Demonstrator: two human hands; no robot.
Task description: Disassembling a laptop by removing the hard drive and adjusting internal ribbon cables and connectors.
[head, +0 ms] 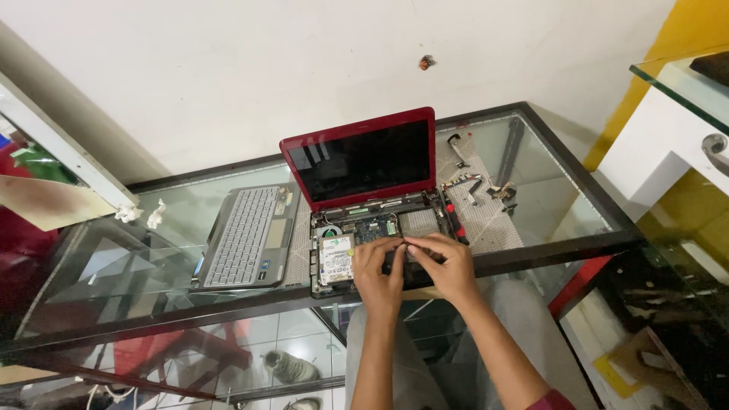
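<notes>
A small red laptop (364, 159) stands open on the glass table (554, 190), its dark screen upright. Its base (364, 228) is stripped, showing a circuit board, a fan and a silver hard drive (335, 259) at the left. My left hand (377, 269) and my right hand (446, 266) rest side by side on the front of the open base, fingertips meeting over a small part that I cannot make out. The fingers of both hands are bent and pinched together.
The removed grey keyboard panel (244, 235) lies left of the laptop. Small loose parts and cables (478, 186) lie on a mesh mat to the right. Crumpled white tissue (143, 212) sits at the far left. A white and yellow cabinet (668, 144) stands at the right.
</notes>
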